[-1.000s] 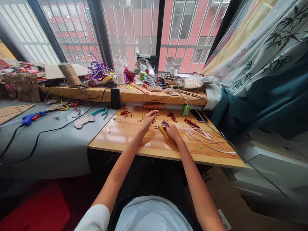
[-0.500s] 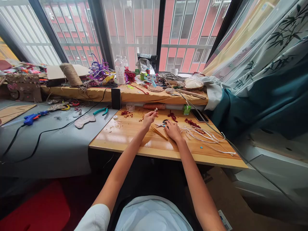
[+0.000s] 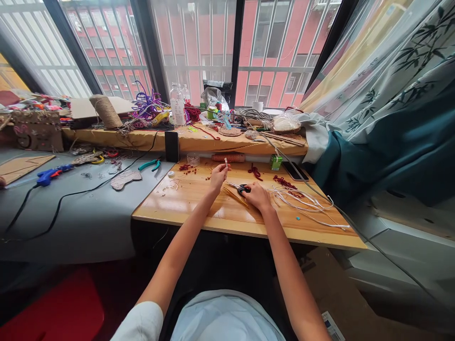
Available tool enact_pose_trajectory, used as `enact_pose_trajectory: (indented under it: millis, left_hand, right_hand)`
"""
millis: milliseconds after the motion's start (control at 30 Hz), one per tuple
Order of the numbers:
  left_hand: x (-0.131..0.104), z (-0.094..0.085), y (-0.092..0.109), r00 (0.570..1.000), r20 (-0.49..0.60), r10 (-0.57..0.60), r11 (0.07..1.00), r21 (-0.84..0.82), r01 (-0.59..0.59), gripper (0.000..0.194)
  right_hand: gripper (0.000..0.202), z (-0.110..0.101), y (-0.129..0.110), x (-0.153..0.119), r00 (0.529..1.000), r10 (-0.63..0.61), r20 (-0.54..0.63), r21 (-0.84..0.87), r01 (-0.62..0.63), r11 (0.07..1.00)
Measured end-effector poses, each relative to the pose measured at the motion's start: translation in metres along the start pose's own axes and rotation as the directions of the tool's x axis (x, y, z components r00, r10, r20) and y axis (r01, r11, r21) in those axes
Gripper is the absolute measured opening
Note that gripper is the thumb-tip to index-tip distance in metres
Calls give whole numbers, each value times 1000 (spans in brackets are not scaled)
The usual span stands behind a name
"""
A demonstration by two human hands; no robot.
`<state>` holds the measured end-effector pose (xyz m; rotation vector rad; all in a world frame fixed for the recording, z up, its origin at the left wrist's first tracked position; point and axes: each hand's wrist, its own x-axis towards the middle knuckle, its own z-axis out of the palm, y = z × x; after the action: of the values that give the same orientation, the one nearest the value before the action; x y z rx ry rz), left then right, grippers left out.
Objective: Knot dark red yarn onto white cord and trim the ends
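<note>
My left hand is raised over the wooden board, closed in a pinch on a short white piece of cord whose end sticks up above the fingertips. To its right, my right hand rests low at the board, its fingers closed on the dark handles of a pair of scissors. The blades point left, towards my left wrist. Just below them lies a thin golden rod-like tool. Loops of white cord are spread to the right of my right hand.
Dark red yarn pieces, a green box and a phone lie at the board's right. A clear cup stands at the back. On the grey table are teal pliers and a blue glue gun; a cluttered shelf runs behind.
My right hand has taken hold of the scissors and drawn them slightly up off where they lay. My left hand has shifted a little left, and the white piece now points upward.
</note>
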<state>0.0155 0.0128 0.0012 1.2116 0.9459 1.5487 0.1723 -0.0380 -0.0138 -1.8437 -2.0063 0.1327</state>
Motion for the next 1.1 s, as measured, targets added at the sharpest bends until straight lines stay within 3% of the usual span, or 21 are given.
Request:
enact_pose_trajectory:
  millis: [200,400,533,700,833,1100]
  left_hand:
    - [0,-1,0,999,-25,25,1000,6,-25,12]
    - [1,-2,-1,997,-60,51,999,-3,-51,11]
    - [1,-3,-1,996,-68,62,998,-4,-62,11]
    - [-2,-1,2,996,-40,77,997,1,-77,18]
    - [-6,3,6,998,21,66,998,1,-66,23]
    - [-12,7,10,985,170,36,999,6,-38,25]
  right_hand:
    - [21,0,-6,-3,1000,-8,12,116,6,993]
    - [19,5,-4,2,997,82,-15,365,-71,928]
    - [32,4,-9,7,996,80,28,608,-81,790]
    - [42,-4,-20,0,984,-66,167,813,-99,574]
    - [44,-10,-24,-6,972,-93,218,858,-145,493]
    - [43,-5,-25,-4,970,-62,237,848,-175,500]
